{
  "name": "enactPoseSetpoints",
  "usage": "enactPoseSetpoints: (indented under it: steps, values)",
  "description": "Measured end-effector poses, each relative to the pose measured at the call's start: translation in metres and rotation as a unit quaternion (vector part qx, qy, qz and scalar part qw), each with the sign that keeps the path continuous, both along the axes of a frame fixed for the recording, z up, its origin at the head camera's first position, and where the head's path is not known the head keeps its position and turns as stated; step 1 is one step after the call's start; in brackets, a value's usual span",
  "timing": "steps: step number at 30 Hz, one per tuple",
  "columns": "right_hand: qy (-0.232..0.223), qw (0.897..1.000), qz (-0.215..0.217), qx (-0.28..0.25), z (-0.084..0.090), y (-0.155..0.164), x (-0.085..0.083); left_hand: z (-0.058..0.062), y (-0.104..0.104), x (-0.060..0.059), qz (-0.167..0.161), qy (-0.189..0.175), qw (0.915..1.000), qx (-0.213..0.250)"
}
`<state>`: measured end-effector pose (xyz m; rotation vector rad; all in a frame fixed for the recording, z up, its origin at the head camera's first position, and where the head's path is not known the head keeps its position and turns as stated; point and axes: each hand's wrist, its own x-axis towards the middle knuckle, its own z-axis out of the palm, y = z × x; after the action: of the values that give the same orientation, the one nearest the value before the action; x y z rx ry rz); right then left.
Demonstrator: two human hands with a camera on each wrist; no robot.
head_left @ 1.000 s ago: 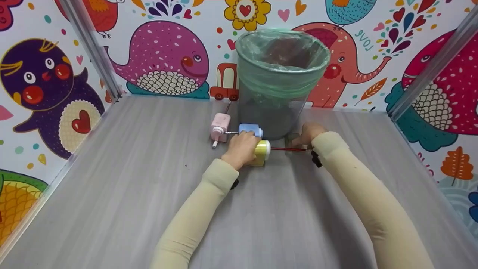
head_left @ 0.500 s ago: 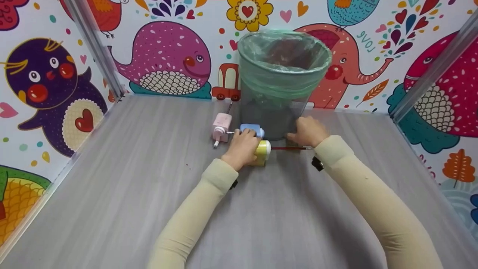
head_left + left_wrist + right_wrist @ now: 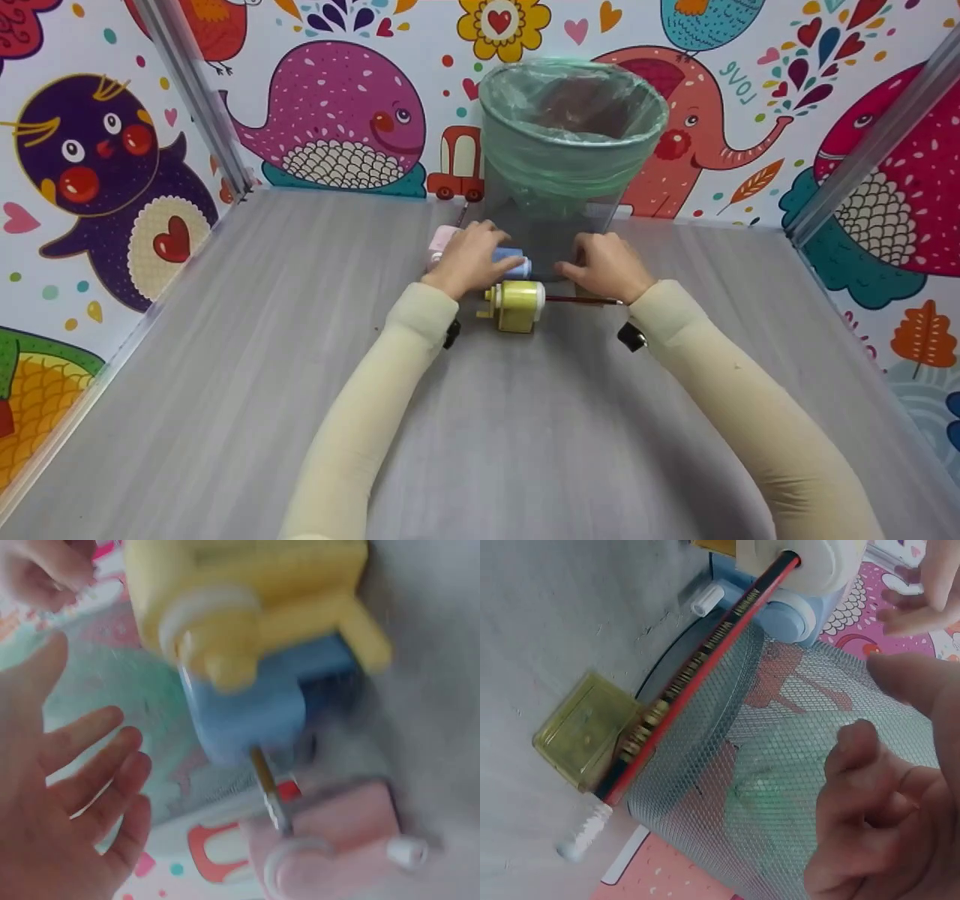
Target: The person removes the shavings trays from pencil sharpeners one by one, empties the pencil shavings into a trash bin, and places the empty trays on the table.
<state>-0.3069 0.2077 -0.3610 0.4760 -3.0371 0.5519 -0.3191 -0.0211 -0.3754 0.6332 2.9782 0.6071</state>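
The yellow sharpener (image 3: 517, 306) stands on the grey surface (image 3: 480, 450), a red-and-black pencil (image 3: 577, 300) in its white end. Just beyond it sit the blue sharpener (image 3: 510, 262) and pink sharpener (image 3: 352, 829). My left grip (image 3: 471, 259) spreads wide, my right grip (image 3: 611, 266) curls loosely, both holding nothing, near the mesh bin (image 3: 551, 236).

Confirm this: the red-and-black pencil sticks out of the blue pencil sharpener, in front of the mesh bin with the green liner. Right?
Wrong sharpener: the red-and-black pencil sticks out of the yellow pencil sharpener, as the head view shows; the blue pencil sharpener sits behind it. The pencil is in front of the mesh bin with the green liner.
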Motion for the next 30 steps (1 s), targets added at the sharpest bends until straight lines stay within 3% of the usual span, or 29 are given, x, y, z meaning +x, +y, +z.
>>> enactPoseSetpoints:
  steps: [5,12,18,23,30]
  values:
    - [0.017,0.998,0.053,-0.032,0.0,-0.011,-0.003,0.006,-0.009,-0.015,0.005,-0.011,0.9995,-0.03]
    - [0.032,0.992,0.111,-0.049,-0.01,-0.021,-0.001,0.002,-0.003,-0.02,-0.005,-0.044,0.9979,-0.048]
    - [0.014,0.993,0.1,-0.056,-0.017,-0.019,0.004,-0.007,0.006,-0.02,-0.021,-0.048,0.9962,-0.069]
    - [-0.002,0.995,0.087,-0.059,-0.017,-0.019,0.005,-0.011,0.006,-0.022,-0.021,-0.027,0.9954,-0.09]
    - [-0.014,0.995,0.08,-0.056,-0.017,-0.02,0.006,-0.012,0.0,-0.025,-0.049,-0.003,0.9946,-0.092]
